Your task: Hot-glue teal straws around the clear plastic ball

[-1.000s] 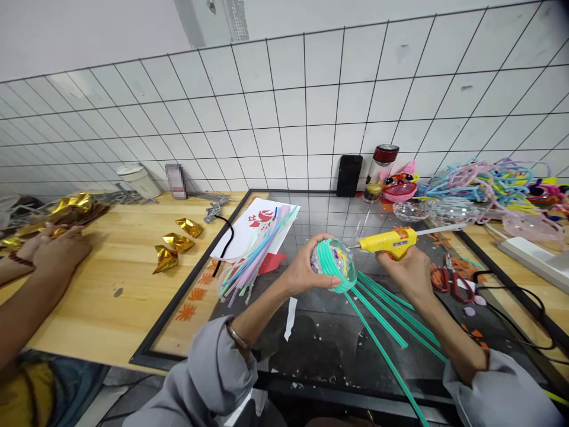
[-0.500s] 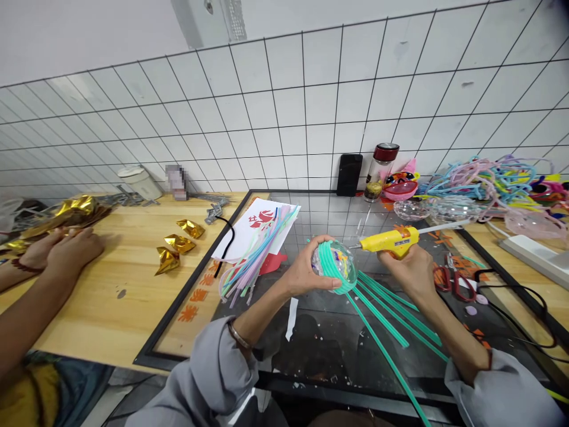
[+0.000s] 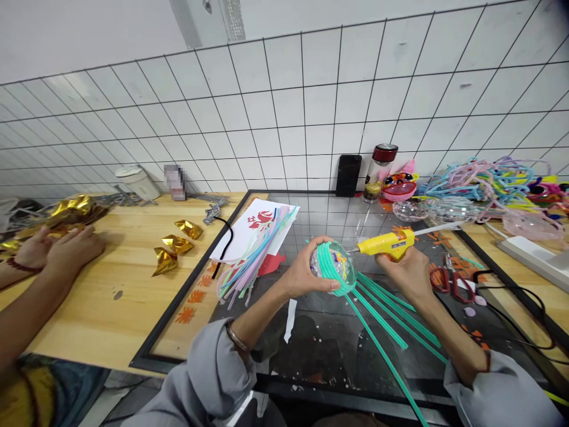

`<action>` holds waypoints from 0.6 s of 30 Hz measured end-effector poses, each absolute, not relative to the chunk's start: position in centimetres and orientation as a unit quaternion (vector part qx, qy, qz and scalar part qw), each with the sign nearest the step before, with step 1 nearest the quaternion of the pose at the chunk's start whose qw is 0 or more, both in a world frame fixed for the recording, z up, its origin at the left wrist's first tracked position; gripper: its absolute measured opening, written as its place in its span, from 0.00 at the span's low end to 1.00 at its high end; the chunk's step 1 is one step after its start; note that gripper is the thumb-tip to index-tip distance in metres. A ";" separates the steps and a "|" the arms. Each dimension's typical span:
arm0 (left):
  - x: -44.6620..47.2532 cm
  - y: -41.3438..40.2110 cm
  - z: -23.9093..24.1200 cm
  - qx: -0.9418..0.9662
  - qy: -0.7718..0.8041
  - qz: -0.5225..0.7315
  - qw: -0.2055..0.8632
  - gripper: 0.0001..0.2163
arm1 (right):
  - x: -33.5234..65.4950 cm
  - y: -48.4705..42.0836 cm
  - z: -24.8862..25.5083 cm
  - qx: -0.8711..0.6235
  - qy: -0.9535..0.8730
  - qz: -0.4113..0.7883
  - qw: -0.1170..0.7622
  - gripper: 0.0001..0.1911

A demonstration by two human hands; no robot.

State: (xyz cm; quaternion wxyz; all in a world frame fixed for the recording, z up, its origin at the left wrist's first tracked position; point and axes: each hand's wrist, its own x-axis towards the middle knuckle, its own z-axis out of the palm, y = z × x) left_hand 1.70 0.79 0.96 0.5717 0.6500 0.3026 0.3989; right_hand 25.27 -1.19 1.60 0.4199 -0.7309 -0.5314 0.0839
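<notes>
- Head view: the clear ball (image 3: 342,261), banded with green strips (image 3: 328,264), is held above the dark panel (image 3: 320,344), well in front of the person's body.
- Being round, it shows no real long axis; its unwrapped face points to the person's right, and loose green strands (image 3: 382,323) run from it rightward and toward the person.
- The left hand (image 3: 309,271) grasps the ball from its left side, thumb across the band.
- The right hand (image 3: 406,274) is wrapped round the yellow glue gun (image 3: 386,243), whose long axis runs left to right, nozzle aimed left at the ball and white glue stick (image 3: 440,227) out behind.
- Gluing at the band's edge seems the step in hand; whether the nozzle touches is too small to tell.
- The next move likely calls for a steady ball and a strand laid onto any glue.
- Beyond the right wrist lie red-handled scissors (image 3: 462,290).
</notes>
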 end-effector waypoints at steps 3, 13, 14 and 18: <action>1.7 0.8 0.8 0.648 0.299 0.401 0.574 0.40 | 25.3 -1.1 1.4 -0.733 -0.530 0.080 0.419 0.14; 1.8 0.6 0.9 0.646 0.304 0.393 0.579 0.39 | 25.3 -1.3 1.2 -0.737 -0.530 0.075 0.413 0.14; 1.8 0.6 0.9 0.645 0.303 0.393 0.580 0.39 | 25.4 -1.2 1.2 -0.738 -0.529 0.076 0.413 0.14; 1.8 0.7 1.0 0.637 0.297 0.397 0.590 0.39 | 25.5 -1.1 0.9 -0.741 -0.523 0.081 0.413 0.14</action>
